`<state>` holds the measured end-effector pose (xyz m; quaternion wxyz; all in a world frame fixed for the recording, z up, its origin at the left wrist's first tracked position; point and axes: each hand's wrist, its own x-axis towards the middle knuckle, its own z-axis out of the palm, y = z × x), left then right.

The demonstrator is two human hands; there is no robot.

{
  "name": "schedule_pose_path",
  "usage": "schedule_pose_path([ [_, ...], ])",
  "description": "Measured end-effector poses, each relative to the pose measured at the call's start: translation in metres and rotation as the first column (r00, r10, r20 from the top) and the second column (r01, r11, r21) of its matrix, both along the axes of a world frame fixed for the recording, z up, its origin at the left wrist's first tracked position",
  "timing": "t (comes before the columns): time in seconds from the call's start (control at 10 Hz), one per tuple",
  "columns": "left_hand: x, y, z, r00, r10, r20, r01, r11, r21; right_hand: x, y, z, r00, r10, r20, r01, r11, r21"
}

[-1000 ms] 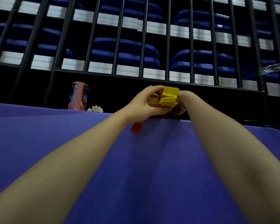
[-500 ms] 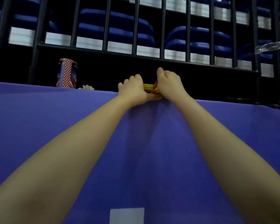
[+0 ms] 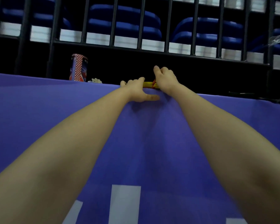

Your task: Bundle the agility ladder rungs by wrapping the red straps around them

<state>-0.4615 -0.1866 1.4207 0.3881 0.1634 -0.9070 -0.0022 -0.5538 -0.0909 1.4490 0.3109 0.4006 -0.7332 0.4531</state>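
A flat stack of yellow ladder rungs [image 3: 148, 84] lies at the far edge of the purple surface [image 3: 39, 110], mostly hidden between my hands. My left hand [image 3: 137, 91] rests on its left end, fingers over the stack and thumb stretched out flat on the purple surface. My right hand [image 3: 165, 78] is closed over the right end, pinching a red strap [image 3: 154, 81] that shows as a thin sliver against the rungs.
A red, white and blue patterned tube [image 3: 78, 67] stands at the far edge to the left, with a small white object [image 3: 96, 80] beside it. Black railings [image 3: 141, 29] and blue seats rise behind. White markings [image 3: 124, 202] lie on the near purple surface.
The rung stack has gone from being held up in both hands to lying flat at the far edge. My left thumb has since spread out on the surface, and the view has tilted down.
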Motion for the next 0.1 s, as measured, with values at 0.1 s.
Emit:
schedule_pose_path([
  [0.1, 0.0152, 0.0103, -0.0059, 0.998, -0.001, -0.067, 0.002, 1.0, 0.003, 0.022, 0.0192, -0.0044, 0.995, -0.089, -0.034, 0.09, 0.996, 0.026],
])
